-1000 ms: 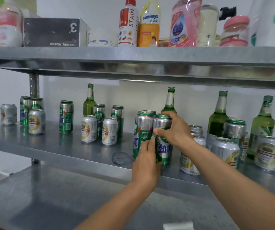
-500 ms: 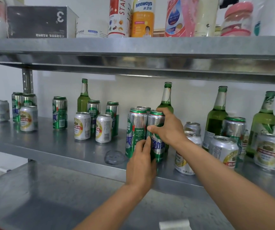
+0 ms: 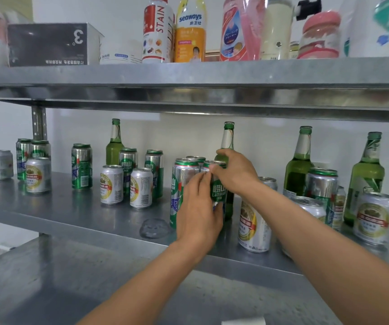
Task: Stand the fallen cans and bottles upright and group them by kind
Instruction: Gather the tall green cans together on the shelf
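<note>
Both hands hold one tall green can (image 3: 218, 191) standing upright on the middle metal shelf (image 3: 66, 214). My right hand (image 3: 234, 173) grips its top rim from above. Around its lower body wraps my left hand (image 3: 199, 212). Two more tall green cans (image 3: 185, 174) stand touching it on the left. A green glass bottle (image 3: 228, 139) rises just behind. Short white cans (image 3: 254, 227) stand to the right, and two more (image 3: 111, 184) to the left.
More tall green cans (image 3: 82, 165), short white cans (image 3: 38, 174) and green bottles (image 3: 299, 163) stand scattered along the shelf. A wet patch (image 3: 154, 228) lies near the shelf's front edge. Household bottles and a grey box (image 3: 50, 43) fill the upper shelf.
My hands have stayed on the tall green can, and my left hand has slid slightly up its body. The camera view has shifted a little.
</note>
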